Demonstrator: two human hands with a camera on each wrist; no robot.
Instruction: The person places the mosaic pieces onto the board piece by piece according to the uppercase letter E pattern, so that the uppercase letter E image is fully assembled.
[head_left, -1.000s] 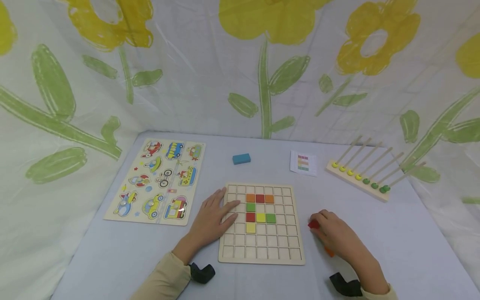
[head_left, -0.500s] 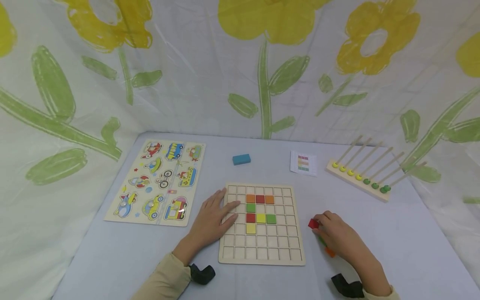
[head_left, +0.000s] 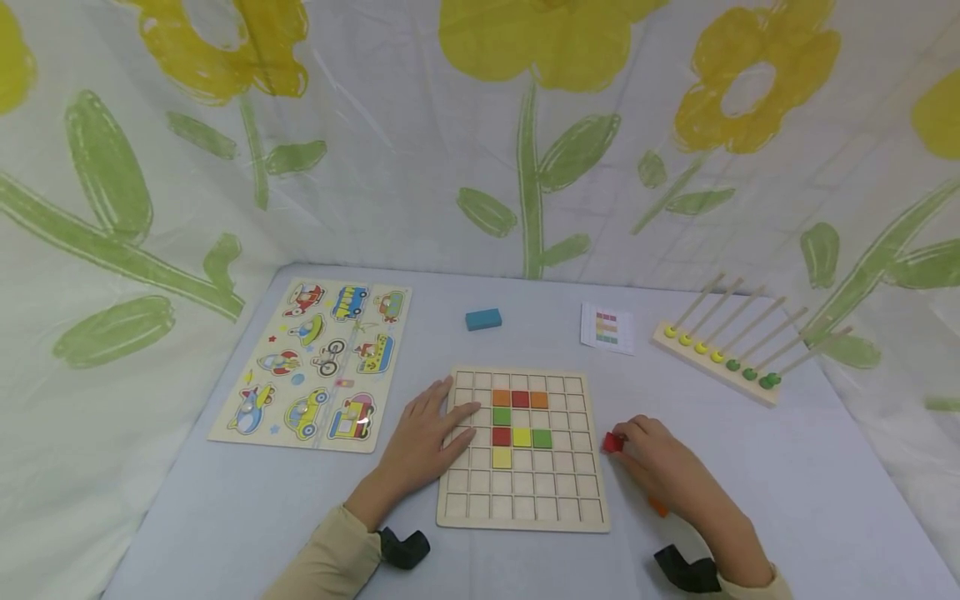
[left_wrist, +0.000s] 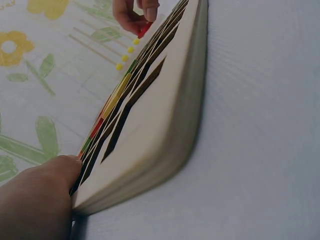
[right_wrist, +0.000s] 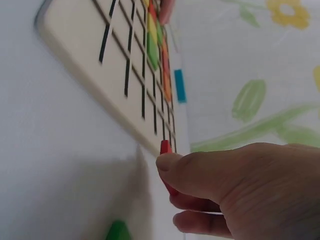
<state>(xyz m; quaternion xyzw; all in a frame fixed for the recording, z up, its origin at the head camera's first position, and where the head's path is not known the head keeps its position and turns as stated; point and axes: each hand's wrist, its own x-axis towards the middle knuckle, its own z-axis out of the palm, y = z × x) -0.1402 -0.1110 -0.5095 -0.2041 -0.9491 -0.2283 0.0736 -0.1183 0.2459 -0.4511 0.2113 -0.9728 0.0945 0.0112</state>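
A wooden grid board (head_left: 522, 507) lies at the middle of the table, with several red, orange, yellow and green square tiles set in its cells. My left hand (head_left: 423, 442) rests on the board's left edge, fingers spread and straight. Just off the right edge, my right hand (head_left: 663, 462) pinches a red tile (head_left: 612, 442) between thumb and fingers; the right wrist view shows this red tile (right_wrist: 165, 150) held on its edge. Beneath that hand an orange tile (head_left: 657, 506) lies on the table, partly hidden. A green tile (right_wrist: 118, 231) shows low in the right wrist view.
To the left lies a vehicle picture puzzle (head_left: 307, 367). Behind the board are a blue block (head_left: 483, 319) and a printed pattern card (head_left: 607, 327). A wooden bead rack (head_left: 716, 367) with upright sticks stands at the back right.
My right hand has moved left toward the board, bringing the red tile close to its right edge. The left hand stays in place.
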